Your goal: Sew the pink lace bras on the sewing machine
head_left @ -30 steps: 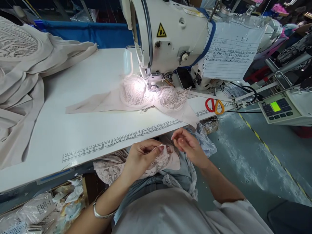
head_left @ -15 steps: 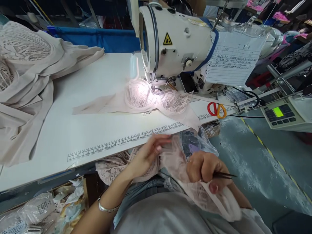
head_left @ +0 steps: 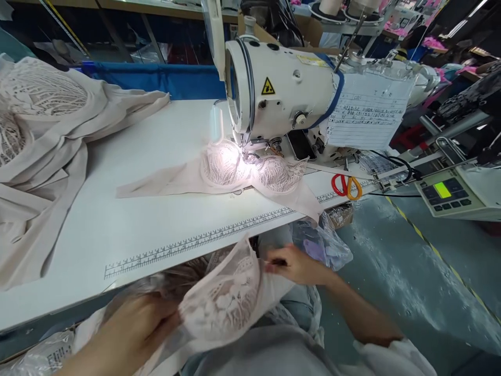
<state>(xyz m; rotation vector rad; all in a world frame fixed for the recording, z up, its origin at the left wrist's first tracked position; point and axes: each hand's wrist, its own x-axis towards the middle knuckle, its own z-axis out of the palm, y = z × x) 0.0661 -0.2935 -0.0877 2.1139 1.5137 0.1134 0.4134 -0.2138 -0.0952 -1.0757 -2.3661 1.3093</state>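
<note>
A pale pink lace bra (head_left: 223, 305) is stretched between my hands above my lap, below the table's front edge. My left hand (head_left: 136, 324), smeared by motion, is closed on the bra's left side. At the other side my right hand (head_left: 299, 265) pinches the fabric beside the cup. A small dark thing shows at its fingers, too unclear to name. On the table, a second lace bra (head_left: 276, 175) lies spread out under the lit needle area of the sewing machine (head_left: 289, 83).
More beige bras (head_left: 47, 115) are heaped on the table's left. Red and orange-handled scissors (head_left: 347, 187) lie right of the machine, near a control box (head_left: 446, 193). A printed ruler (head_left: 195, 241) runs along the front edge. A plastic bag (head_left: 332, 245) hangs below the edge.
My left hand has moved down and left, my right hand up and left. The bra between them has been lifted and spread, its lace cup now facing up. The dark pointed tool shows less.
</note>
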